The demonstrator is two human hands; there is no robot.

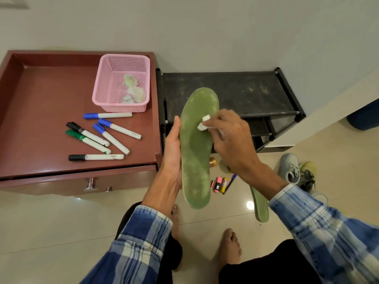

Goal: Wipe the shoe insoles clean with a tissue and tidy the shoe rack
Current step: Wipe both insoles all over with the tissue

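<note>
The left hand (173, 148) grips the green insole (196, 148) along its edge, while the right hand (229, 136) pinches a tissue (204, 124) against its middle.

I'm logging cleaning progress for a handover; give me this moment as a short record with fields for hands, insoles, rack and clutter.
left hand: holds the green insole by its edge
right hand: pinches a white tissue against the insole's upper half
second insole: on the floor, partly behind the right sleeve
shoe rack: top shelf smudged with pale marks
pink basket: on the red cabinet, holds crumpled tissues
markers: six, loose beside the basket
shoes: two, on the floor near the rack
</note>
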